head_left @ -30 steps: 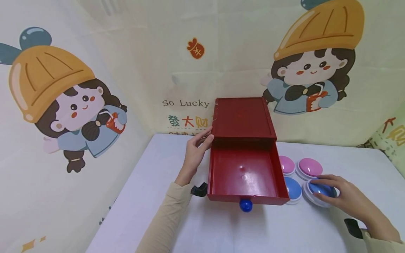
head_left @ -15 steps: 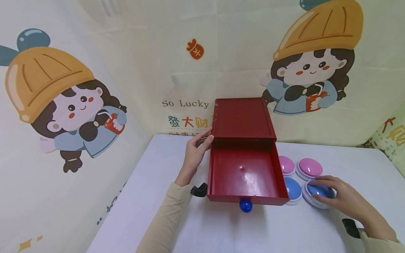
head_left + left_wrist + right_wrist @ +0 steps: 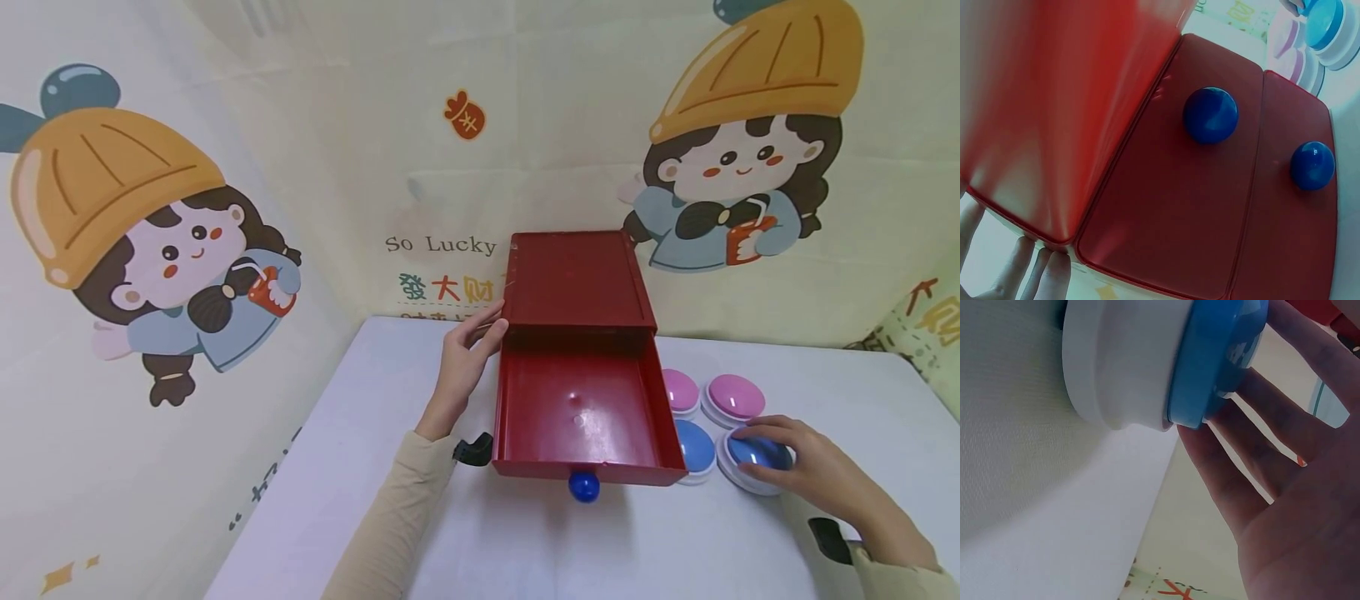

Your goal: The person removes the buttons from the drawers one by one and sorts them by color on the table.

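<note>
A red drawer cabinet (image 3: pixel 577 279) stands at the table's back with its top drawer (image 3: pixel 588 400) pulled out; no contents show in it. My left hand (image 3: pixel 465 367) touches the cabinet's left side with extended fingers, the fingertips also showing along its edge in the left wrist view. To the right of the drawer, my right hand (image 3: pixel 813 462) holds a blue dome push button (image 3: pixel 757 452) on a white base, thumb and fingers around the dome. In the right wrist view, fingertips meet the rim of this button (image 3: pixel 1210 362), whose base is at the table.
Two pink buttons (image 3: pixel 735 396) and another blue button (image 3: pixel 694 447) sit beside the held one, partly behind the drawer. Lower drawers with blue knobs (image 3: pixel 1210 115) show shut in the left wrist view. A printed cloth (image 3: pixel 337 167) hangs behind the white table (image 3: pixel 337 433).
My right hand and the blue button have shifted slightly left and down, and the button looks more level. My left hand and the drawer stay where they were.
</note>
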The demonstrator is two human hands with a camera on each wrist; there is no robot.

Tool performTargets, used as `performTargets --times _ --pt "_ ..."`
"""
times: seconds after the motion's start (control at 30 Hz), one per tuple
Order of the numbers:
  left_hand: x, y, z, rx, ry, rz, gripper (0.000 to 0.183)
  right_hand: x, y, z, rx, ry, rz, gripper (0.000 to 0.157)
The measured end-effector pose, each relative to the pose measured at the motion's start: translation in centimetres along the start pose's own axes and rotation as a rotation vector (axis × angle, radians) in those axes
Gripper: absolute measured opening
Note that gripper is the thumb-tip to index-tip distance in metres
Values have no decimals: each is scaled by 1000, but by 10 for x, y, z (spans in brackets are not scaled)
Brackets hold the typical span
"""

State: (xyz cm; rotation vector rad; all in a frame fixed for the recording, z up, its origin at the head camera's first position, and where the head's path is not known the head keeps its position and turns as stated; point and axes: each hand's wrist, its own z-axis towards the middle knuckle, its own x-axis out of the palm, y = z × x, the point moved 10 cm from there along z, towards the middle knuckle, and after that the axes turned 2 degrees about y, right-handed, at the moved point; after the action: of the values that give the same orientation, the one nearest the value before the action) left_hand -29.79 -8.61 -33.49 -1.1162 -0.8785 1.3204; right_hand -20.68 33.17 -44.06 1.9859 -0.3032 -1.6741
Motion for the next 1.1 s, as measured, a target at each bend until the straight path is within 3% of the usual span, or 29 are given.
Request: performTargets --times 0.47,0.67,0.77,0.93,1.1 --pt "1 -1 1 -26 15 10 44 0 1 -1 11 -1 -10 55" --pt "3 -23 -6 -38 15 9 43 -3 3 -3 37 6 -21 58" --pt "4 -30 -9 -39 16 5 43 -7 7 -5 17 -24 -16 58" --pt "4 -31 -10 -42 15 4 43 -18 19 -9 -55 -108 -1 51" --pt "4 -32 -11 -44 19 6 44 -26 26 -12 -76 -143 -8 44"
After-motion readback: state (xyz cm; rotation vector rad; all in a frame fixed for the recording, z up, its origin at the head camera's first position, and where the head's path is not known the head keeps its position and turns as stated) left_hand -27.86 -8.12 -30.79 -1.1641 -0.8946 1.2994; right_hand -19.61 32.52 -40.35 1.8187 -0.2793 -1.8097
